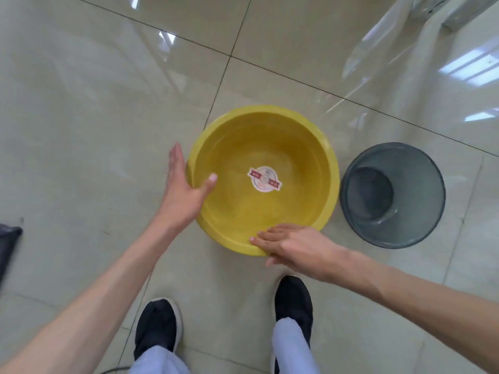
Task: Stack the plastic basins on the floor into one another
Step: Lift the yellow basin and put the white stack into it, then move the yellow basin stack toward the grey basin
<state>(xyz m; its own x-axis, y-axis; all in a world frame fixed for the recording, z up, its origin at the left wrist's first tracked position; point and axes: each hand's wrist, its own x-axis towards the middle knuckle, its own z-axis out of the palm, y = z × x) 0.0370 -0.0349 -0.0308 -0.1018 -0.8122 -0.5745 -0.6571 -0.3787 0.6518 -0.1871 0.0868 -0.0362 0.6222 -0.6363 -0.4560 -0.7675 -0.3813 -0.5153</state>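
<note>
A yellow plastic basin [305, 147] stands upright on the tiled floor in front of my feet, with a round red and white sticker [264, 178] at its bottom. My left hand [183, 195] straddles its left rim: the thumb reaches inside, while the straight fingers lie outside along the wall, not closed. My right hand [294, 245] is on the near rim, fingers laid over the top and thumb under the outer edge. Whether another basin sits nested inside the yellow one I cannot tell.
A dark grey see-through bin [391, 195] stands just right of the basin, nearly touching it. My two black shoes [293, 300] are close behind the basin. A dark object [8, 238] pokes in at the left edge. Glossy tiles spread all around.
</note>
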